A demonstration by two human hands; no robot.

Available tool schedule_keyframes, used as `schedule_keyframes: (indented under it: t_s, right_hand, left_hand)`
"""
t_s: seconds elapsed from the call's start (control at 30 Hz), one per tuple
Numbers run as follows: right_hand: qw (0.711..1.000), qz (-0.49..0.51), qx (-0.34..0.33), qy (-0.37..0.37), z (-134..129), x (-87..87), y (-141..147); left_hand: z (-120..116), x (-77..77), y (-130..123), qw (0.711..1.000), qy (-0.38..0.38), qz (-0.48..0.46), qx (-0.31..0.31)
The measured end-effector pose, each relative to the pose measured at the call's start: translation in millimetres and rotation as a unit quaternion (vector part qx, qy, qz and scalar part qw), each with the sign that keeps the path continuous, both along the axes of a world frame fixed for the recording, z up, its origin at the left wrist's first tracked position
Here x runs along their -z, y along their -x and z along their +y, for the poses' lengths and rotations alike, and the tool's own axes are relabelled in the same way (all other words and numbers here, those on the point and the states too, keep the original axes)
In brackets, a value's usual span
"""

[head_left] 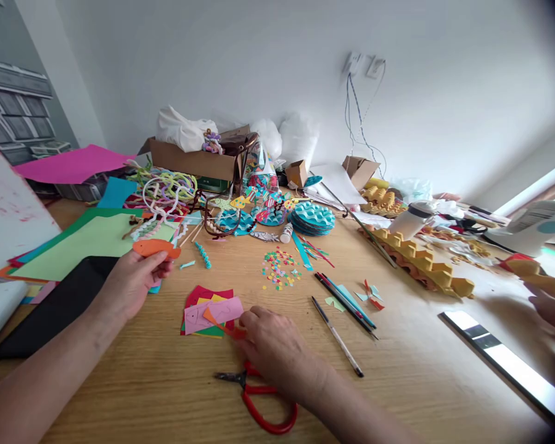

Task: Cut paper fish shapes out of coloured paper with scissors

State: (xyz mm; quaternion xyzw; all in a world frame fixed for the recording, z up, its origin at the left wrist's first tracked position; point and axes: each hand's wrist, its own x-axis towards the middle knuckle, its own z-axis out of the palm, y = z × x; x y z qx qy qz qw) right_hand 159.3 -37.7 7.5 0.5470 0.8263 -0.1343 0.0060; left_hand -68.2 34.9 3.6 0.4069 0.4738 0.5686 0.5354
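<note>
My left hand (136, 282) is raised on the left, pinching an orange paper fish (153, 248) between thumb and fingers. Lower down, my right hand (275, 342) has its fingers closed on an orange paper scrap (216, 319), whose tip overlaps a pink paper (201, 316) with a fish drawn on it. That pink piece tops a small stack of red, yellow and green papers. Just under my right hand lie red-handled scissors (261, 390), partly covered by it, their blades pointing left.
Confetti dots (280, 271), pens (337, 336) and paper scraps (372, 295) lie mid-table. Blue egg-carton pieces (312, 217) stand behind. Coloured sheets (97, 240) and a black flat object (60, 302) are left. At right, another person's hand (552, 311) is near yellow carton and a ruler-like strip (504, 354).
</note>
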Motion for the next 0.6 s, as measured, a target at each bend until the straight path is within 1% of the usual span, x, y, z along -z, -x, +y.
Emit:
schedule_keyframes:
  t_s: [0.1, 0.23, 0.3, 0.4, 0.47, 0.5, 0.53, 0.6]
  right_hand:
    - [1.0, 0.002, 0.003, 0.003, 10, 9.5, 5]
    - [1.0, 0.009, 0.001, 0.024, 18, 17.1, 8]
    - [1.0, 0.014, -0.001, 0.028, 18, 17.8, 8]
    - [0.999, 0.038, 0.007, 0.011, 17, 12.5, 2]
    - [0.994, 0.093, 0.048, -0.016, 18, 5.6, -11]
    - [0.988, 0.129, 0.082, -0.028, 20, 2.0, -21]
    - [0.977, 0.167, 0.128, -0.038, 22, -1.1, -34]
    - [0.963, 0.176, 0.194, -0.062, 26, -4.9, -66]
  left_hand:
    - [0, 1.4, 8, 1.0, 0.005, -0.012, -0.022]
    - [8, 15.3, 12, 0.999, 0.012, -0.02, -0.032]
    - [13, 21.5, 11, 0.999, 0.019, -0.02, -0.042]
    - [15, 24.4, 10, 0.999, 0.029, -0.018, -0.042]
    - [15, 24.3, 9, 0.997, 0.055, -0.006, -0.053]
    - [15, 24.9, 10, 0.996, 0.07, 0.002, -0.056]
    - [15, 26.5, 10, 0.996, 0.072, 0.007, -0.059]
    - [17, 33.2, 12, 0.995, 0.073, 0.018, -0.058]
